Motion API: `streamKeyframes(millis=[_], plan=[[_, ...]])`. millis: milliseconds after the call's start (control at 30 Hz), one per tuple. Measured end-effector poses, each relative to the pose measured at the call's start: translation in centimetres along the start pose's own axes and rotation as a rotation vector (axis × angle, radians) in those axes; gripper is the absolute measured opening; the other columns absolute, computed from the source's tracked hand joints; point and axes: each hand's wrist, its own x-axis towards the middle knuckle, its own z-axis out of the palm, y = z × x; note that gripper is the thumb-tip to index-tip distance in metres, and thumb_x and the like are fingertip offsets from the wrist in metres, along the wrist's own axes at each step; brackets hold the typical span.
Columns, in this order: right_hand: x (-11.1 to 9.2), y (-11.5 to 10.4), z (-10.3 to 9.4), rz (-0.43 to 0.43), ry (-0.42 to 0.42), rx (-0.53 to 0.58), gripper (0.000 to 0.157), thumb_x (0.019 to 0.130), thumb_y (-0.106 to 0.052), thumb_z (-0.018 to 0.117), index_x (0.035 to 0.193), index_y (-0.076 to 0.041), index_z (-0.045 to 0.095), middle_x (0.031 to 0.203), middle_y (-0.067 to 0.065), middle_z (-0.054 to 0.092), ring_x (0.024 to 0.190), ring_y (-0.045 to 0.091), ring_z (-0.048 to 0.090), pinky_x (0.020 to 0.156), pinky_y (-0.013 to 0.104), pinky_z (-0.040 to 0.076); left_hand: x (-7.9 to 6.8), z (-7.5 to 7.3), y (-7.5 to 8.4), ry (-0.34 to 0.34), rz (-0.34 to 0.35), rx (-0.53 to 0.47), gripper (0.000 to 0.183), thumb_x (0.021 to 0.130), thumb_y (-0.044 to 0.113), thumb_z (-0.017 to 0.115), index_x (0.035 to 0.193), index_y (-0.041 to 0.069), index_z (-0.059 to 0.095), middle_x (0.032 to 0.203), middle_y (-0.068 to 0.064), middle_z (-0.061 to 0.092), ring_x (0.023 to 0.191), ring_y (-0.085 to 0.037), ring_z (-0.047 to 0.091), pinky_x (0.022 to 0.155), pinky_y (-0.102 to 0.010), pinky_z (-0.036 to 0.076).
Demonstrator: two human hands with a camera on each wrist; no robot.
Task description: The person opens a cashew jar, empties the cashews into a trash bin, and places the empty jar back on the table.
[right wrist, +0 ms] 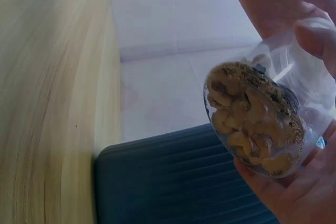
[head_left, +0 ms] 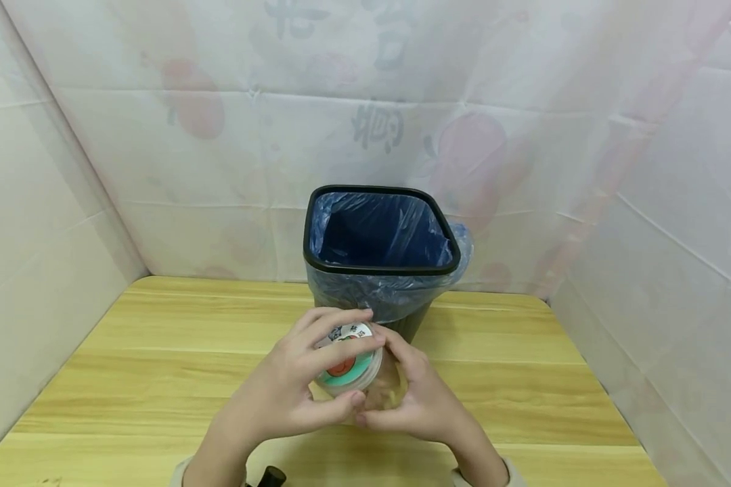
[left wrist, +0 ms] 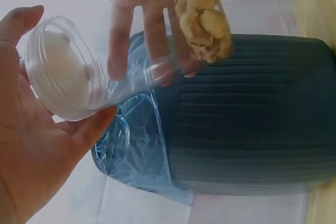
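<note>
A clear jar [head_left: 392, 389] of cashews [right wrist: 252, 129] is held above the table in front of the bin, tilted, with dark crumbs near its bottom. My right hand [head_left: 423, 396] grips the jar's side, thumb and fingers around it. At the jar's mouth is a clear screw lid [left wrist: 65, 69] with a green, white and red label [head_left: 347, 362] on top. My left hand [head_left: 298, 375] holds this lid by its rim, fingers over the top and thumb at the near side. Whether the lid sits fully on the jar I cannot tell.
A dark ribbed bin [left wrist: 252, 114] with a black rim [head_left: 380, 270] and a blue plastic liner [head_left: 378, 294] stands behind the hands. A black object [head_left: 272, 477] shows at the near edge of the wooden table [head_left: 158, 379]. Pale cloth [head_left: 250, 155] hangs around the table.
</note>
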Motion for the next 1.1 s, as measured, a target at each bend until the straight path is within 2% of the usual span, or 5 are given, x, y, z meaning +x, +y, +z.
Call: streamKeyframes(millis=[167,567,733,900,1100], plan=[[0.0,0.1,0.0,0.0,-0.003,-0.007,0.09,0.072,-0.008,0.088,0.148,-0.006,0.04,0.132,0.005,0.061,0.112,0.018,0.063,0.096,0.033,0.053,0.2,-0.1,0.0,0.01,0.042,0.026,0.043,0.094,0.03,0.064,0.136,0.02,0.062,0.141,-0.004,0.055,0.125,-0.024,0.05,0.089,-0.035,0.053],[-0.4,1.4,0.8,-0.036,0.089,-0.096,0.097,0.067,-0.012,0.092,0.149,-0.007,0.04,0.134,0.006,0.059,0.112,0.018,0.062,0.096,0.029,0.052,0.2,0.0,0.3,0.05,-0.053,0.093,0.043,0.094,0.041,0.065,0.134,0.025,0.064,0.137,-0.002,0.057,0.12,-0.02,0.049,0.086,-0.037,0.055],[-1.1,3.1,0.6,-0.024,0.038,-0.105,0.099,0.069,-0.02,0.093,0.151,-0.011,0.038,0.141,0.004,0.055,0.119,0.019,0.06,0.1,0.03,0.051,-0.1,-0.2,0.1,0.016,-0.041,0.057,0.049,0.088,0.037,0.073,0.135,0.025,0.063,0.139,-0.001,0.056,0.123,-0.019,0.048,0.087,-0.037,0.055],[-1.3,3.2,-0.2,0.059,-0.054,-0.072,0.103,0.07,-0.019,0.093,0.154,-0.018,0.034,0.149,-0.001,0.049,0.127,0.019,0.056,0.104,0.034,0.049,-0.3,-0.4,-0.3,-0.031,0.017,-0.006,0.047,0.091,0.033,0.07,0.136,0.024,0.062,0.14,-0.003,0.056,0.124,-0.02,0.05,0.089,-0.036,0.054],[-1.4,3.1,-0.3,0.082,-0.05,-0.081,0.102,0.07,-0.021,0.093,0.154,-0.02,0.035,0.148,-0.003,0.05,0.126,0.018,0.057,0.104,0.034,0.049,-0.2,-0.3,-0.4,-0.022,0.013,0.046,0.045,0.093,0.036,0.069,0.135,0.024,0.062,0.137,-0.003,0.057,0.122,-0.019,0.051,0.087,-0.034,0.054]])
